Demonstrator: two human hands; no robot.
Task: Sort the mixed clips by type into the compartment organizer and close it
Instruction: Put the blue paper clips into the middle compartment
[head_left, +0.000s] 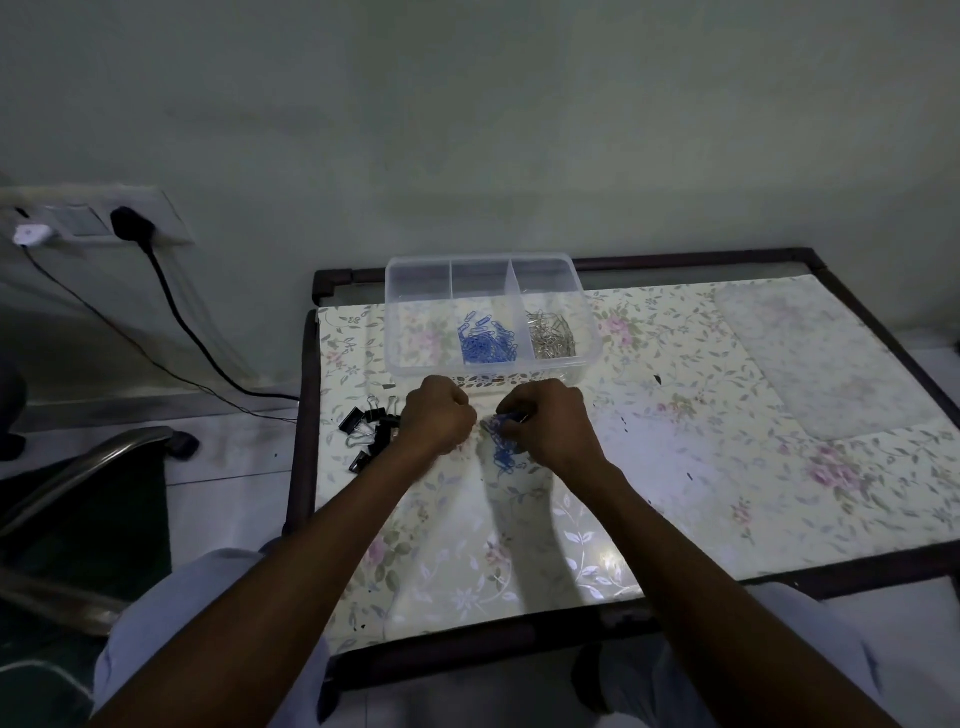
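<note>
Presently: organizer (493, 322), one, three compartments, far on table (727, 467); lid not seen. Blue clips (485, 340) middle, silver clips (551, 335) right, left compartment unfilled. Right hand (550, 423) pinches loose blue clips (501, 449); left hand (439, 421) curled, contents unclear. Binder clips (369, 428), roughly eight, near left edge.

Risk: tangled blue clips may drag silver strays into the wrong compartment.

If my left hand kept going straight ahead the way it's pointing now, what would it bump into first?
Most likely the near wall of the clear organizer, just beyond the left hand, roughly in front of its empty left compartment. Only bare tablecloth shows in between, though depth is hard to judge from this single view.
</note>
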